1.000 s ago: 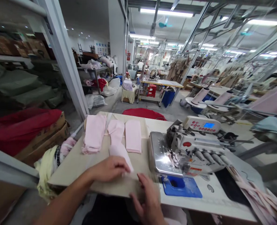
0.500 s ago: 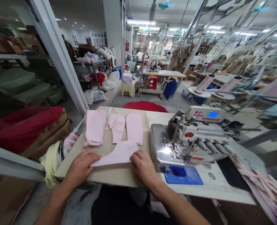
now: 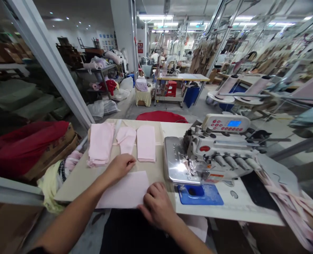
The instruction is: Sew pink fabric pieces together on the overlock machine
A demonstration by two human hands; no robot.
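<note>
A pale pink fabric piece (image 3: pixel 126 190) lies flat at the table's front edge. My right hand (image 3: pixel 157 203) is at its lower right corner, fingers bent over the cloth and thumb along the edge. My left hand (image 3: pixel 121 165) is above the piece's top edge, its fingers curled together with no cloth visible in them. Just beyond those fingers is a small shaped pink piece (image 3: pixel 126 138), its lower end partly covered by the hand. Beside it lies a rectangular pink piece (image 3: pixel 146 144) with a rounded top. A stack of pink pieces (image 3: pixel 100 143) sits farther left.
An overlock sewing machine (image 3: pixel 220 148) with a metal plate (image 3: pixel 179 158) stands right of the fabric. A blue pad (image 3: pixel 211 195) lies before it. Pink thread cones (image 3: pixel 227 88) rise behind. Left of the table are yellow cloth (image 3: pixel 50 183) and a red-covered box (image 3: pixel 40 144).
The pink piece, earlier held out between both hands, now lies closer to me at the front edge. My left hand has let go and moved up and right; my right hand has moved down.
</note>
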